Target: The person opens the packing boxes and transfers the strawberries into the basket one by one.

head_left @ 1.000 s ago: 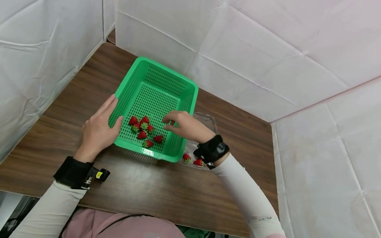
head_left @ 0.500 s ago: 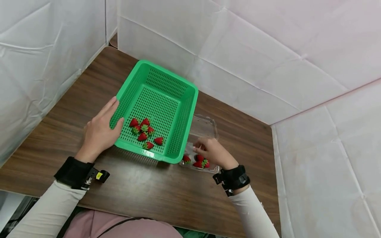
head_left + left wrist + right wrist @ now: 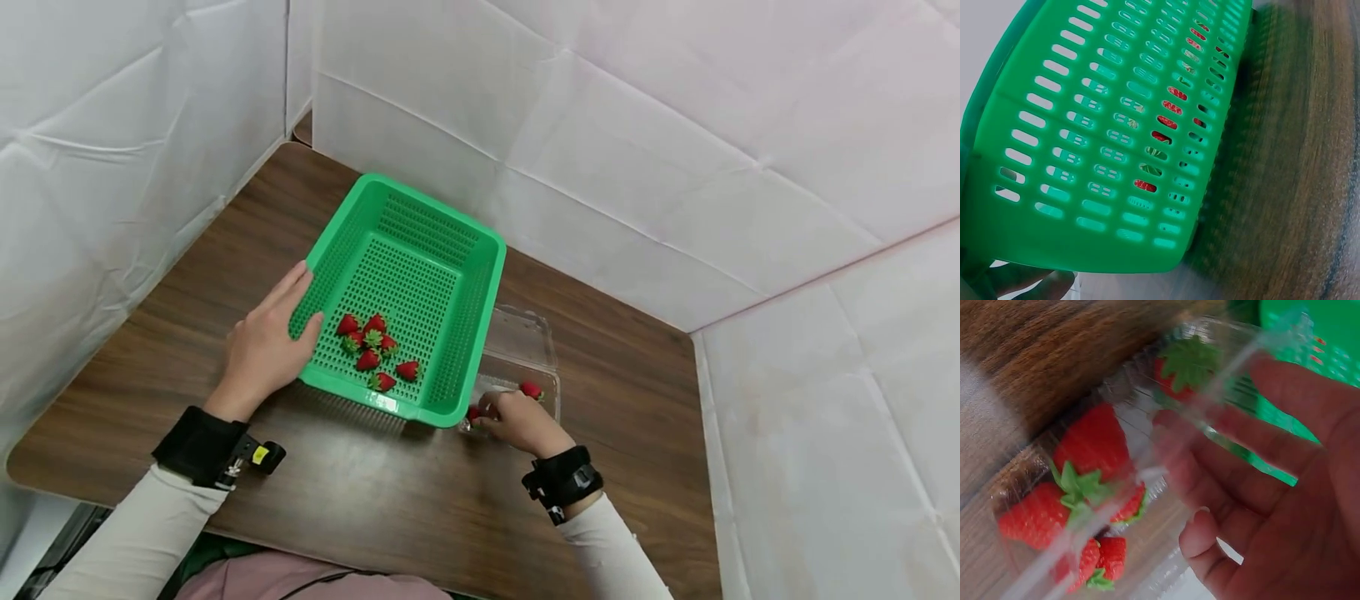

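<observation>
L hand (image 3: 262, 354) lies flat on the left wall of the basket (image 3: 457, 250), fingers straight, steadying it on the bench (image 3: 360, 492); several berries (image 3: 371, 346) sit at its near end. R hand (image 3: 517, 421) is in the clear tray (image 3: 536, 333) just right of it, fingers curled among berries; can't tell if it grasps one. Risk: a squeezed berry bruises, or the light tray tips/slides.

Red strawberries (image 3: 1091, 464) lie in a clear clamshell (image 3: 525, 337) beside the green basket (image 3: 420, 250).
</observation>
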The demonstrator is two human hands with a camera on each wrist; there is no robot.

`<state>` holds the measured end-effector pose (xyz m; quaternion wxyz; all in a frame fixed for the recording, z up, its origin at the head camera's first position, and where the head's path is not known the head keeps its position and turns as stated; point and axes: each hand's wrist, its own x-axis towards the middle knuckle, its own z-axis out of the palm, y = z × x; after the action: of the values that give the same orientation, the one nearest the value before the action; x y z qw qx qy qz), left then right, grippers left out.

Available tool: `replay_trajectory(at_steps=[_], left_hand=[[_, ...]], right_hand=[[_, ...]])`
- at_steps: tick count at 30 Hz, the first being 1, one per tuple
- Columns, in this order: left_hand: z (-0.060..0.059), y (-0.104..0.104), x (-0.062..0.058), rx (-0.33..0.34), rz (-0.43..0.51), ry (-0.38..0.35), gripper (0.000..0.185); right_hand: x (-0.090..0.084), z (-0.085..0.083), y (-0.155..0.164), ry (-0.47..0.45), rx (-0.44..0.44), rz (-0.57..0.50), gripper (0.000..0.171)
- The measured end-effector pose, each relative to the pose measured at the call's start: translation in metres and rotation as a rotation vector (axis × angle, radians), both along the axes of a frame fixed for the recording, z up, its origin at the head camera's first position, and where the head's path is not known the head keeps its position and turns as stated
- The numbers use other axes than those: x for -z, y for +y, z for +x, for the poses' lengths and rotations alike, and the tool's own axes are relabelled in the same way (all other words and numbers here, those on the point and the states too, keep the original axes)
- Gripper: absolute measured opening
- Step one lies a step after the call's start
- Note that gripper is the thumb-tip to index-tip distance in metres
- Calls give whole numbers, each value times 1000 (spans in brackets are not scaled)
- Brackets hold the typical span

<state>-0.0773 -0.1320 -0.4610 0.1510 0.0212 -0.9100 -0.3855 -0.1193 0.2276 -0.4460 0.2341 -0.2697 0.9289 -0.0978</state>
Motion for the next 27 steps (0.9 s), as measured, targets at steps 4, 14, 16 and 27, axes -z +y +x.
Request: replay_trajectory(at_steps=[4, 14, 16, 27], left_hand=[[-1, 2, -1, 14, 4, -15, 58], [3, 0, 2, 15, 11, -11, 56], [1, -1, 2, 13, 19, -4, 56], [-3, -5, 4, 1, 76, 7, 56]], right_hand=[[11, 6, -5, 57, 33, 66, 18], [18, 10, -13, -5, 71, 24, 15], [13, 6, -12, -26, 93, -2, 15], [-21, -15, -13, 25, 156, -80, 31]])
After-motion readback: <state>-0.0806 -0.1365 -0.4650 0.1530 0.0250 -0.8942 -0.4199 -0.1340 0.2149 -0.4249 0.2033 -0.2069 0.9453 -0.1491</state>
